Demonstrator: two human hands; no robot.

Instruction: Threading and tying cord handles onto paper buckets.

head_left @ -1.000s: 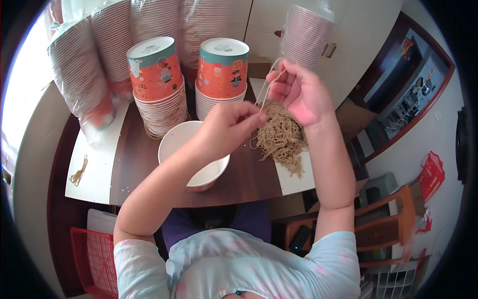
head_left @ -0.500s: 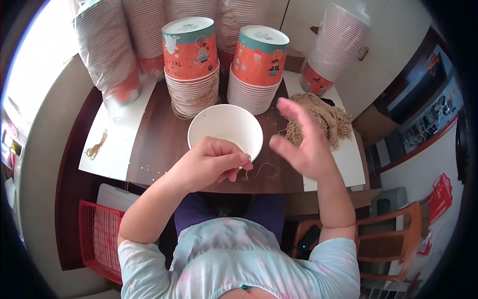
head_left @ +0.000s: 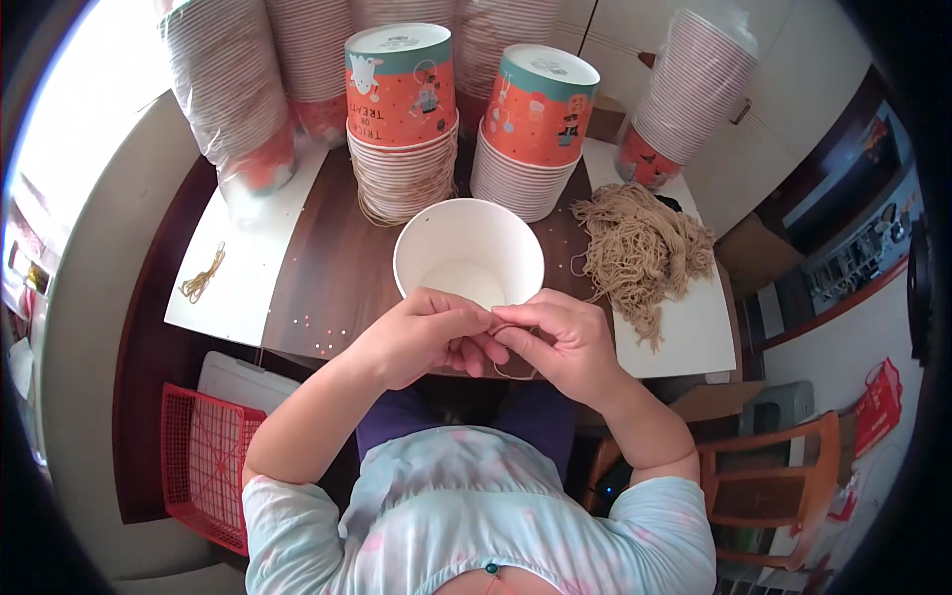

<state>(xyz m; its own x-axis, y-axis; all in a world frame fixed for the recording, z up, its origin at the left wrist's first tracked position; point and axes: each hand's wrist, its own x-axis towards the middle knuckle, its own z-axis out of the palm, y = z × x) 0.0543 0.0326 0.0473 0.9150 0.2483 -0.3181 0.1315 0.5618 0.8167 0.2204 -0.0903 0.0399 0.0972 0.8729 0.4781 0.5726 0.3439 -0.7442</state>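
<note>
A white paper bucket [head_left: 469,238] tilts its open mouth up toward me at the table's near edge, with a small hole in its far rim. In front of its near rim my two hands meet. My left hand [head_left: 421,342] is closed in a pinch at the end of a thin tan cord [head_left: 511,376]. The fingers of my right hand [head_left: 563,345] pinch the same cord, which loops down between the hands. My fingers hide the near rim, so whether the cord passes through it cannot be seen.
Stacked orange-and-teal buckets [head_left: 402,99] stand upside down, cords draped round one stack; another stack [head_left: 535,109] is beside it. Wrapped stacks [head_left: 223,89] line the back. A tan cord heap [head_left: 640,243] lies right, a small cord bundle [head_left: 203,276] left. A red basket [head_left: 208,461] sits below.
My right hand has come in from beside the cord heap, closing on the cord next to my left hand. The view has shifted slightly.
</note>
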